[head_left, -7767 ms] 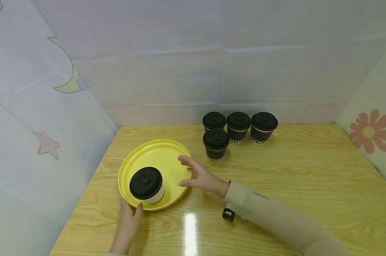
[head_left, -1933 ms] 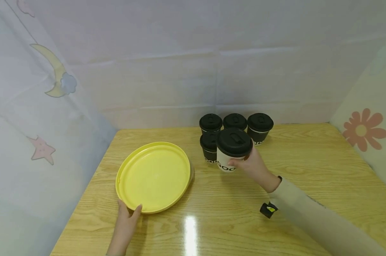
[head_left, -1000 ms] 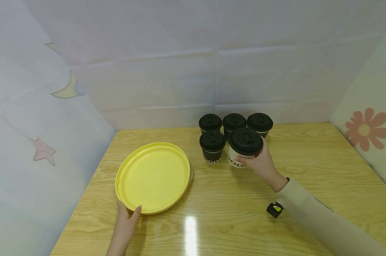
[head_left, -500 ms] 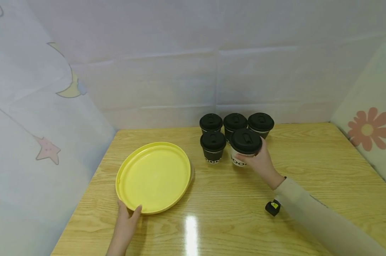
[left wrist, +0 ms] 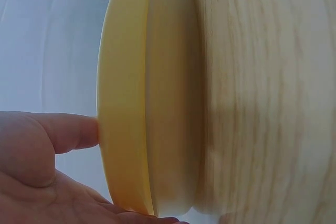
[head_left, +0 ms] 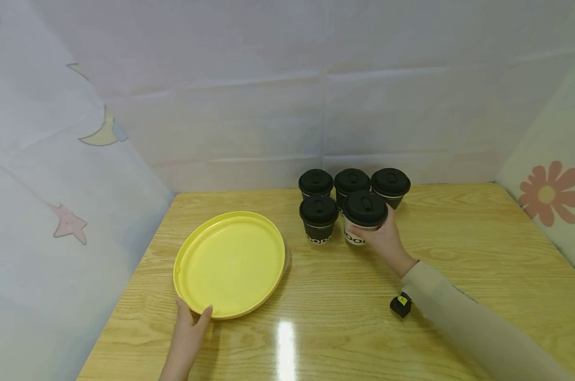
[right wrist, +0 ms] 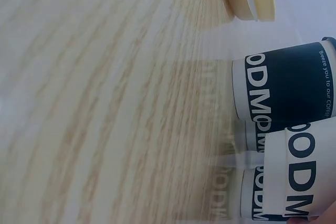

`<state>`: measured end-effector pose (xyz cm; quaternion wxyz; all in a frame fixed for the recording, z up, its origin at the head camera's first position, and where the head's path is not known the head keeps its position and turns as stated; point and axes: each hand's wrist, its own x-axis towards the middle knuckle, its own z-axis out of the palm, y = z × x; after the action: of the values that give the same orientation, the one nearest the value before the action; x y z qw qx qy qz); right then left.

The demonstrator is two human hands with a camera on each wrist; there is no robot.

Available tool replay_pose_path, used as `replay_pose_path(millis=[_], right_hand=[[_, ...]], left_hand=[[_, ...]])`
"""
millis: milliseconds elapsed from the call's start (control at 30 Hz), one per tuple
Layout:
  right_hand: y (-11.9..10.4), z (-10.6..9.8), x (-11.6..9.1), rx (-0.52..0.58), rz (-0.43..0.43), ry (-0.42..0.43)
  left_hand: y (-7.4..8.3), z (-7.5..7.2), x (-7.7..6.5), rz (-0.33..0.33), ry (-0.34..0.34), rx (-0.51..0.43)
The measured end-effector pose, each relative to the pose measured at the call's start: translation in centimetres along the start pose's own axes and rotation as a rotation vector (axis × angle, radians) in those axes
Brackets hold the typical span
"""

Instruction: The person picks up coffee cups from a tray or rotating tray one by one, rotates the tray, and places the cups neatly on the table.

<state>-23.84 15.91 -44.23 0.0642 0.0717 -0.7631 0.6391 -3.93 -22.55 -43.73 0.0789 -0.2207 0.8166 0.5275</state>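
Note:
My right hand (head_left: 380, 236) grips a white paper coffee cup (head_left: 353, 235) with a black lid, upright beside the black cups. Its fingers wrap the far side, mostly hidden behind the cup. The white cup (right wrist: 299, 177) partly covers the black ones in the right wrist view. Just left of it stands a black paper cup (head_left: 318, 233) with a black lid. At the left lies a round yellow tray (head_left: 232, 264). My left hand (head_left: 187, 330) touches its near rim, thumb and fingers spread; the left wrist view has the thumb (left wrist: 79, 132) straight against the yellow side.
Behind the held cup, a row of three black lidded cups stands near the back wall: left (head_left: 316, 182), middle (head_left: 352, 182) and right (head_left: 390, 182). Under the yellow tray shows a paler round base (left wrist: 173, 98). A small black device (head_left: 401, 305) sits by the right wrist.
The white cup was on the yellow tray; my right hand has carried it right to the black cups. Lately it has shifted slightly right and back. The left hand stays at the rim.

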Motion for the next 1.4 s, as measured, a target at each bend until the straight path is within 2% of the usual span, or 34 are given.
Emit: replay_pose_path(millis=[333,600,1133,1400], right_hand=[[1.1,0.3,0.7,-0.011,-0.031,0.026],[1.9,0.3,0.9,-0.013,0.0,0.013],[2.8,0.4,1.5,-0.033,0.036,-0.028],[2.5,0.5,1.3,-0.036,0.023,-0.037]], left_hand=[[-0.1,0.0,0.0,-0.012,-0.006,-0.006],[-0.2,0.1,0.0,-0.011,-0.008,-0.012],[-0.5,0.0,0.2,0.031,-0.006,0.004],[-0.5,-0.1,0.1,0.062,-0.021,0.004]])
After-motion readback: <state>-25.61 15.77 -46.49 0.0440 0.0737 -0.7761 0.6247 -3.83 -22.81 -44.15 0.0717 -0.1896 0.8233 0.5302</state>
